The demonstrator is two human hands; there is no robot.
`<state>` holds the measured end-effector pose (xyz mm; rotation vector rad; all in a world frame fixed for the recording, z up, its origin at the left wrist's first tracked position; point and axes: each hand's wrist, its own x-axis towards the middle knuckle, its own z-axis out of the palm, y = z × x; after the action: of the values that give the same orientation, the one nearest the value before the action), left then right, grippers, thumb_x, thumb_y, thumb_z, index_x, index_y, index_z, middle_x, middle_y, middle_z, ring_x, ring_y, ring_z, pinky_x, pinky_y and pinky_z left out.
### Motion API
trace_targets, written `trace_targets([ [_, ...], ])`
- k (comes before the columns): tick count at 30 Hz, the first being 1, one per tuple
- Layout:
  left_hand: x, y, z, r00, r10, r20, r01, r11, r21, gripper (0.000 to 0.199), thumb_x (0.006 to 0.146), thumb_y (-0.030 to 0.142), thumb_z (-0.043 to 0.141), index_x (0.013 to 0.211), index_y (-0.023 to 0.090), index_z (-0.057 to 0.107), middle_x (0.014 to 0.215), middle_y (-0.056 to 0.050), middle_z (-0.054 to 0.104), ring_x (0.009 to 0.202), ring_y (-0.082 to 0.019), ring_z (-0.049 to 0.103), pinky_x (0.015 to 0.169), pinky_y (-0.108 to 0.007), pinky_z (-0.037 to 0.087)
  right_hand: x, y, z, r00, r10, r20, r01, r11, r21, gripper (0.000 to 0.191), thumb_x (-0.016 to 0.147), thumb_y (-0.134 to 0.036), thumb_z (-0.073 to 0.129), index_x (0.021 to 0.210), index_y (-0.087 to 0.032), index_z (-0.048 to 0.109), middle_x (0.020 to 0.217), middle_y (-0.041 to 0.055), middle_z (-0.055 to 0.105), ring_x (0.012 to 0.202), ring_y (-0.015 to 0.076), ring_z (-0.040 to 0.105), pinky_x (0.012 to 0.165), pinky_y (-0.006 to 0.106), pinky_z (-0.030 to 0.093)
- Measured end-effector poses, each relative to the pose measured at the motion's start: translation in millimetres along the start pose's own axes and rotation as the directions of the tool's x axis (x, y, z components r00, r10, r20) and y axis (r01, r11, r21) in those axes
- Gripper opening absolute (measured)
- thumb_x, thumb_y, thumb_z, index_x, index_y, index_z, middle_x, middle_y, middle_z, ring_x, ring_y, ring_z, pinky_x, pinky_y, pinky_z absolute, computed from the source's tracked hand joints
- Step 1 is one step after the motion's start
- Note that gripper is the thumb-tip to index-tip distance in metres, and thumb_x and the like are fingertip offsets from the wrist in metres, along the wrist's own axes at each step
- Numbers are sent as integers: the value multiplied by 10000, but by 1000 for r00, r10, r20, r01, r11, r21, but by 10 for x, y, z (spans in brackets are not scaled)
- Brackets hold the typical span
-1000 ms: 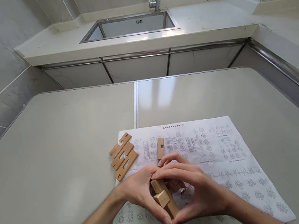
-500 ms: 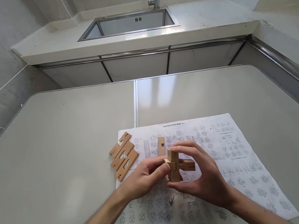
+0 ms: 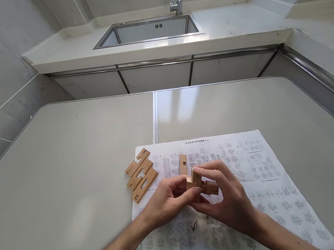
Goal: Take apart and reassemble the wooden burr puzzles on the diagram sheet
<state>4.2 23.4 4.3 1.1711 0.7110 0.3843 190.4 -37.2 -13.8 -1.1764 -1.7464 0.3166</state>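
Several interlocked wooden puzzle pieces (image 3: 211,187) form a small cross-like block between my two hands, just above the printed sheet. My left hand (image 3: 169,199) grips the block from the left, its thumb across the front. From the right, my right hand (image 3: 226,192) pinches it, fingertips on the upright piece and thumb below. Part of the block is hidden by my fingers. A loose notched wooden piece (image 3: 183,164) lies on the sheet just behind my hands. To the left, three flat numbered wooden pieces (image 3: 140,175) with cut-outs lie side by side.
Beneath my hands a large paper sheet (image 3: 279,183) printed with puzzle diagrams covers the table's near part. The pale table (image 3: 73,157) has a seam down its middle. Beyond it stand a counter with a steel sink (image 3: 151,29) and a tap (image 3: 178,5).
The block has been tilted in my hands, and my left thumb has moved onto its lower front. The whole view has shifted slightly. The loose pieces lie as before.
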Motion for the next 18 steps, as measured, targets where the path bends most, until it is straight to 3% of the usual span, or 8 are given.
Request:
trace_targets([
  [4,-16,15,53,1000,-1,-3,1,998,-56,302,930,424,775,930,127,719,895,-110,807,858,-244,787,778,-325,613,-22,-14,-2,1000,20,24,-22,997,68,594,902,-183,766,1429,-286,510,1211,121,593,1055,284,676,796,418,653],
  [8,-31,52,17,998,60,-32,-63,994,-85,321,958,425,747,1059,120,738,944,-126,813,833,-241,789,776,-336,620,-4,19,-24,995,71,74,-82,984,158,738,893,-360,817,1512,-275,426,1268,135,588,1113,315,652,918,507,631],
  [10,-36,74,-57,989,117,-96,-124,989,-74,350,979,444,719,1102,117,743,930,-125,809,834,-242,782,811,-359,620,10,49,-28,990,116,77,-127,980,151,738,918,-394,788,1534,-268,402,1285,138,590,1119,317,644,957,544,614],
  [15,-16,123,-237,912,220,-347,-260,963,-74,417,990,521,679,1038,114,758,953,-128,786,783,-212,731,824,-371,615,12,124,6,976,170,137,-176,984,35,435,998,-242,656,1416,-275,538,1326,140,573,1260,325,600,1037,564,586],
  [18,2,144,-257,895,215,-389,-272,958,-95,433,977,543,688,1016,116,751,973,-133,778,755,-198,705,780,-351,609,-9,147,33,958,168,233,-172,985,0,457,998,-202,634,1438,-288,549,1378,143,548,1265,319,596,1046,566,592],
])
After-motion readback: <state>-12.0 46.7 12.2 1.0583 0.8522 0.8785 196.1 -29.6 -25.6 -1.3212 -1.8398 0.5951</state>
